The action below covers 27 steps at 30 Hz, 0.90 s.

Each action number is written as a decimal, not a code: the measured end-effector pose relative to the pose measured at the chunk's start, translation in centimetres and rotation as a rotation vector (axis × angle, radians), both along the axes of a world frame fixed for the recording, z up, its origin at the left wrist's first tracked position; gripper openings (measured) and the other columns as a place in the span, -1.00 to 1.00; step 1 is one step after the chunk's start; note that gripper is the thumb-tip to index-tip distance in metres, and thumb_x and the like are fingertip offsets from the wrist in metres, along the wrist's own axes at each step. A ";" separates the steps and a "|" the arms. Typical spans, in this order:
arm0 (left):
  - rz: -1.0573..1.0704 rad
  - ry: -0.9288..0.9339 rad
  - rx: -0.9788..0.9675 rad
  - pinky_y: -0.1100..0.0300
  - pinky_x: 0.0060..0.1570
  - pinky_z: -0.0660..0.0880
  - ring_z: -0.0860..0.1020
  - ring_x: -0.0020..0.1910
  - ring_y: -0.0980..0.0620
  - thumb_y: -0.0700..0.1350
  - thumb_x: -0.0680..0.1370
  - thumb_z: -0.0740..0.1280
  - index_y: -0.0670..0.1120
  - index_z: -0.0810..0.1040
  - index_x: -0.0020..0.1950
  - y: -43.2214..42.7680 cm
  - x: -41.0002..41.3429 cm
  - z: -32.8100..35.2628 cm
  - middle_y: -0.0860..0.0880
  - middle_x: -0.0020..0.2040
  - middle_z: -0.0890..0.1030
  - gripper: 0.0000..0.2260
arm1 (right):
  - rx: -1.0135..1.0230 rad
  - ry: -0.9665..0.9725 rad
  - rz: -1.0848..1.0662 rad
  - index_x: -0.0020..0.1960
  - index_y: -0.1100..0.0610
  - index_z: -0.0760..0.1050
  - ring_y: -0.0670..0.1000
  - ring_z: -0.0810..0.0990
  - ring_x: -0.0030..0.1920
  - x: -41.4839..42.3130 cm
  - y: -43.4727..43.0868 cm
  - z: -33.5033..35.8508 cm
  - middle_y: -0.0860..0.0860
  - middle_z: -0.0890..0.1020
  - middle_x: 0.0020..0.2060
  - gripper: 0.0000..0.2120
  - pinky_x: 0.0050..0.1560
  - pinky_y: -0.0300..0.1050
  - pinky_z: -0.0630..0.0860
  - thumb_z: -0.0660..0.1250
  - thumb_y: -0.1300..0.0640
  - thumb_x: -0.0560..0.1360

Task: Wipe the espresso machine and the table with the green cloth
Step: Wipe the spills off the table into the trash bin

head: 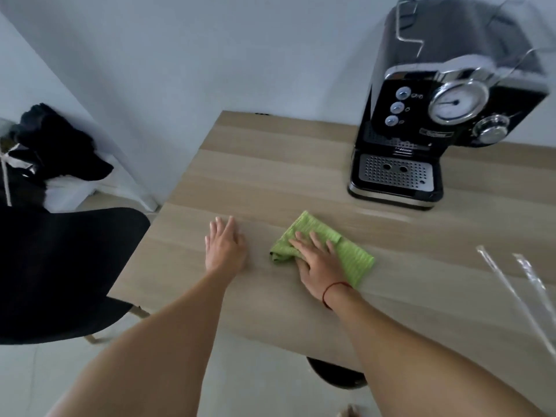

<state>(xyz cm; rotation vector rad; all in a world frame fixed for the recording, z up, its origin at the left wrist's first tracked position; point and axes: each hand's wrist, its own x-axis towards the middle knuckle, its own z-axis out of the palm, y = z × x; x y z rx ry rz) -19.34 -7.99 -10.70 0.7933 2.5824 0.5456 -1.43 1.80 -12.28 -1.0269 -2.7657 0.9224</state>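
Pressing the green cloth [356, 258], flat-fingered right hand [316, 263]; left hand [224, 246] flat on table [270, 164].

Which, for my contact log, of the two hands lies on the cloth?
The right hand presses the green cloth; the left hand rests flat on the bare table.

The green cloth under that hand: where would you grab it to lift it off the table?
Probably pinch the green cloth at its bunched left corner, coming from above and the left. There it humps up off the table; elsewhere it lies flat, and the right hand presses its middle.
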 end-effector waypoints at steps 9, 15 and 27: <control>-0.033 -0.059 -0.261 -0.04 0.45 -0.35 -0.31 0.53 0.00 0.15 0.63 -0.03 0.21 -0.17 0.55 2.4 1.7 -1.4 0.02 0.56 -0.30 -0.47 | 0.023 -0.184 -0.183 0.53 -0.12 0.03 0.02 -0.16 0.55 -2.5 7.5 0.4 -0.14 -0.05 0.55 -0.51 0.51 0.08 -0.22 0.02 0.06 0.63; -0.031 -0.074 -0.243 -0.03 0.46 -0.34 -0.32 0.53 0.02 0.07 0.63 -0.04 0.23 -0.16 0.54 2.4 1.4 -1.3 0.04 0.56 -0.29 -0.49 | -0.041 -0.023 0.017 0.50 -0.11 0.18 -0.02 -0.13 0.55 -4.0 2.2 0.6 -0.16 0.05 0.54 -0.51 0.50 0.03 -0.28 0.10 0.16 0.60; -0.189 -0.057 -0.218 -0.06 0.45 -0.35 -0.32 0.53 -0.01 0.12 0.63 -0.02 0.20 -0.17 0.55 6.9 10.2 -0.6 -0.02 0.56 -0.31 -0.47 | -0.075 -0.007 -0.341 0.36 -0.02 0.40 -0.04 0.05 0.54 10.3 6.8 1.4 -0.13 0.24 0.49 -0.56 0.52 -0.09 -0.13 0.08 0.31 0.57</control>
